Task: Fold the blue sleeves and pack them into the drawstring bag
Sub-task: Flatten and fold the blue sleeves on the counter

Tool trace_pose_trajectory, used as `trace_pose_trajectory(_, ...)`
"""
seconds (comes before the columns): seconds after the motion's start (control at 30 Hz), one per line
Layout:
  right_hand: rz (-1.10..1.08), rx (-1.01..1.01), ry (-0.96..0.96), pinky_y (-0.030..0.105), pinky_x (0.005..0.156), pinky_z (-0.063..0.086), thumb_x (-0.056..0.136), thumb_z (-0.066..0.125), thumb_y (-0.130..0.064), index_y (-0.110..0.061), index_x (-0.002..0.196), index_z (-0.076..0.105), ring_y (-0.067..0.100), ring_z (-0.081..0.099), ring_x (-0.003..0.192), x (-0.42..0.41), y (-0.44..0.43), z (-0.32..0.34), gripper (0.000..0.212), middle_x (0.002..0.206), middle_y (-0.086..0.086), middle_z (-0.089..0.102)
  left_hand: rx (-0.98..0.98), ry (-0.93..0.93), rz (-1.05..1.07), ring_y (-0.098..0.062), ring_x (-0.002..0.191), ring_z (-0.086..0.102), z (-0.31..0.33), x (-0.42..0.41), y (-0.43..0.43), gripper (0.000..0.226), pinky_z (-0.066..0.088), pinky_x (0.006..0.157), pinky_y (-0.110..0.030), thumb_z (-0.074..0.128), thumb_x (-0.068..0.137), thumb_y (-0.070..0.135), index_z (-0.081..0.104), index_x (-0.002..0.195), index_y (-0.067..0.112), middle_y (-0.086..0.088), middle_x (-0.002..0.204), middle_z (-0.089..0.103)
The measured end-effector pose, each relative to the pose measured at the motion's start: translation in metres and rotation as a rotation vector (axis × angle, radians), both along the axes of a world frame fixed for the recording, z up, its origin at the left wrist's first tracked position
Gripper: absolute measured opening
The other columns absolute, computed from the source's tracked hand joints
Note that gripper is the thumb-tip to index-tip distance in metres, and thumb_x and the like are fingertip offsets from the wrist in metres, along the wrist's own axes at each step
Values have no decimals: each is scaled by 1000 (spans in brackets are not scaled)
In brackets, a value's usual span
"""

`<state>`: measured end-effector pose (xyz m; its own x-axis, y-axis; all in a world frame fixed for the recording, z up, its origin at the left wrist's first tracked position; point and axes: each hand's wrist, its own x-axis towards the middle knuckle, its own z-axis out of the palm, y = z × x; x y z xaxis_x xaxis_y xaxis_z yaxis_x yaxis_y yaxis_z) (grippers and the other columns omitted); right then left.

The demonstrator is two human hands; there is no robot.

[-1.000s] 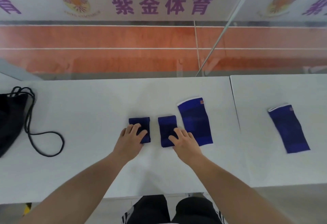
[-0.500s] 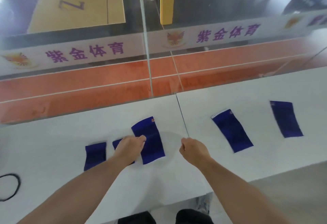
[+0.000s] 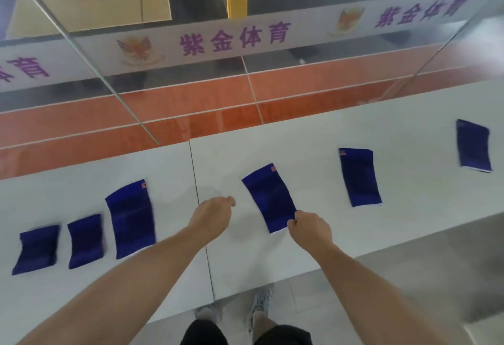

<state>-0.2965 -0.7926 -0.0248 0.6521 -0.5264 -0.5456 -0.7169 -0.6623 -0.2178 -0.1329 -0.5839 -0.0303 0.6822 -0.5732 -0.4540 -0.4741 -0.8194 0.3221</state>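
On the white table (image 3: 327, 241) in front of me, six blue sleeves lie in a row. My right hand (image 3: 309, 228) pinches the near corner of the middle flat sleeve (image 3: 268, 197), at about one o'clock from my body. My left hand (image 3: 211, 215) hovers loosely curled just beside that sleeve, at its nine o'clock, holding nothing. Out toward nine o'clock lie two folded sleeves (image 3: 36, 249) (image 3: 84, 241) and one flat sleeve (image 3: 131, 219). Toward three o'clock, two more flat sleeves (image 3: 360, 177) (image 3: 473, 145) lie well apart. The drawstring bag is out of view.
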Motion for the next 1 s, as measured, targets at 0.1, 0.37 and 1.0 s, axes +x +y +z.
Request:
trace_pose_trajectory(0.1, -121, 5, -89, 38, 69, 53, 99, 40, -27, -18, 87, 51, 20, 57, 74, -5, -14, -28, 18, 85, -1, 58, -108, -29, 78, -25, 107, 64, -15, 12, -40, 34, 52, 88, -38, 43, 98, 16, 63, 125, 22, -1, 121, 66)
trace_pose_trajectory(0.37, -243, 31, -114, 35, 71, 52, 97, 55, -39, -15, 121, 48, 24, 60, 95, 1, -14, -88, 34, 114, 1, 52, -69, -86, 163, -30, 117, 48, -81, 42, -104, 32, 47, 92, -40, 54, 100, 25, 54, 128, 9, -9, 132, 49)
trace_pose_trajectory(1.0, -135, 466, 46, 36, 72, 58, 91, 59, -23, -7, 90, 66, 24, 68, 72, 105, 106, -20, 18, 83, 7, 71, -114, -243, 291, -23, 87, 58, -4, 101, 95, 15, 38, 68, -33, 48, 101, 20, 62, 102, 18, -1, 98, 65)
